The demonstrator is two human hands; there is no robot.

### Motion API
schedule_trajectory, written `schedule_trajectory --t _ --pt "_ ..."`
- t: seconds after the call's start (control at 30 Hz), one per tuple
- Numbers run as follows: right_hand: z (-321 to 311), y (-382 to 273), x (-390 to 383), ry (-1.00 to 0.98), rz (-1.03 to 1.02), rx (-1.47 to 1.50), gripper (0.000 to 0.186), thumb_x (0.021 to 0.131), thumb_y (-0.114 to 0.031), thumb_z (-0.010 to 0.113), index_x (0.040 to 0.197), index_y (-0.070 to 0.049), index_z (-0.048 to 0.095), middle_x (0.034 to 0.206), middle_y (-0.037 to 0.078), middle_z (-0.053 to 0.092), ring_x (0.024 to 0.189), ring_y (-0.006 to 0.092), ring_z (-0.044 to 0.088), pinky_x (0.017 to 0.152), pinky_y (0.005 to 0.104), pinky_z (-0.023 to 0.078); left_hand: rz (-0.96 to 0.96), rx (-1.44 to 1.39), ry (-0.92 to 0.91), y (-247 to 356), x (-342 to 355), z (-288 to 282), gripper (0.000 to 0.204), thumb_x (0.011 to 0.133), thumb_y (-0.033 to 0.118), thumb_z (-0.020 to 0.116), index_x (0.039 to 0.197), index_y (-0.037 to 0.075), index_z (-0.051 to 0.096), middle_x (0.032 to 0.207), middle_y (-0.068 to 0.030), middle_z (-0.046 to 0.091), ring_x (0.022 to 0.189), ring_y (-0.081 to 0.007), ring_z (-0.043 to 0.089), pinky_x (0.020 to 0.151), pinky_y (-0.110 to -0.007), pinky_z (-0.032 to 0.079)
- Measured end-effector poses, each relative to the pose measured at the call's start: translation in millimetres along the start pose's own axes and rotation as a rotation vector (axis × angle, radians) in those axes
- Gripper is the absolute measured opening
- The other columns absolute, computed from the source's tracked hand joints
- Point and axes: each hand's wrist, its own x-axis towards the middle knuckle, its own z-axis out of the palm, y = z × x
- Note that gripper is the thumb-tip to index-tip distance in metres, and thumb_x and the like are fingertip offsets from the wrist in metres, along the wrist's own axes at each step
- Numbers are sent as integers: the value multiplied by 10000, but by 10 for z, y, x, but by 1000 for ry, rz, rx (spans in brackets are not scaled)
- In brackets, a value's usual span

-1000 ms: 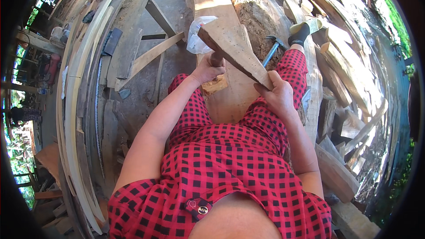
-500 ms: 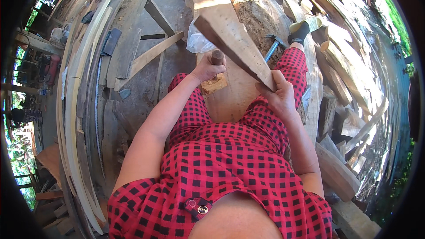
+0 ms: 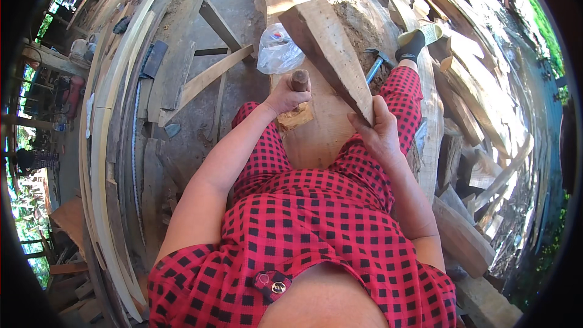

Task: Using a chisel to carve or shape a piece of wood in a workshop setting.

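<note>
Tapered wooden block [image 3: 335,54] slants up over the broad plank [image 3: 313,149] between the person's legs, its thin end gripped in the right hand [image 3: 384,130]; from my remote seat I see the left hand [image 3: 284,98] closed around a round brown handle [image 3: 299,80], just beside the block and apart from it. Beyond them I make out a clear plastic bag [image 3: 276,54]; a blue-handled hammer [image 3: 374,71] lies near the foot.

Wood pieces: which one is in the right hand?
The tapered block, gripped by the right hand at its narrow end, broad end pointing away. The left hand holds a round handle; the rough timbers at picture right are in neither.
</note>
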Motion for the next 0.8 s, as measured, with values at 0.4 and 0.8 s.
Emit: schedule_trajectory --t 0.4,0.8 --pt "73 11 -41 -33 40 21 322 749 -233 714 821 -37 469 639 175 565 634 387 570 567 427 428 -27 4 7 -25 4 -14 87 698 17 655 727 42 577 702 57 550 655 -67 497 624 -260 424" --pt "-6 23 -47 22 72 123 332 759 -209 713 785 -31 435 651 194 563 634 376 572 565 421 430 -11 -53 24 -16 16 19 113 676 24 650 698 65 546 680 31 529 643 -64 491 613 -263 429"
